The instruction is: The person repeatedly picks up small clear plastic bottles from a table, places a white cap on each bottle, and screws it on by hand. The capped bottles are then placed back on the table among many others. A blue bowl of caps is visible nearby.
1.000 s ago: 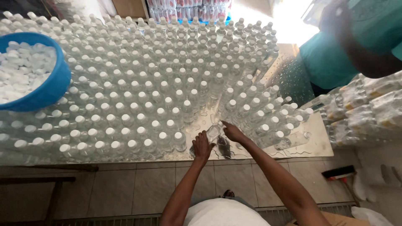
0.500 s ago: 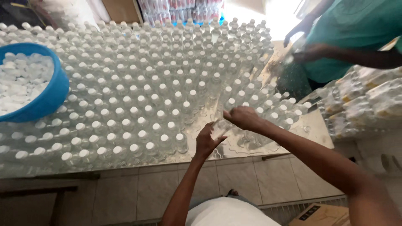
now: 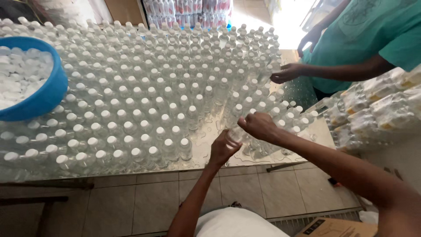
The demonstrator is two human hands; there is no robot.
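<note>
bottle: small clear one (image 3: 237,134) held between both hands, just over the near right part of the tabletop (image 3: 206,151), right next to the packed rows

left hand: (image 3: 222,149) comes up from below and cups the bottle's lower end, fingers wrapped on it, so that grip is closed on the bottle. Looks like it's there to steady it

right hand: (image 3: 258,126) sits over the top end, fingers curled down around it, also closed on the bottle. Can't see the cap under it, so no idea if it's on or not

capped bottles: (image 3: 144,101) a huge block of the same clear bottles with white caps, standing upright and touching each other in rows over nearly the whole tabletop. Packed that tight they prop each other up, I'd guess

bare patch: shiny strip of tabletop just in front of the hands, the only spot with room to work

bowl: (image 3: 50,94) blue, at the far left, sitting among the bottles and full of loose white caps (image 3: 17,77), well apart from the hands

other person: teal shirt (image 3: 364,39) on the right, one hand (image 3: 287,72) reaching a bottle at the block's right edge

wrapped packs: (image 3: 377,109) bundles of bottles stacked at the right, off the tabletop
</note>
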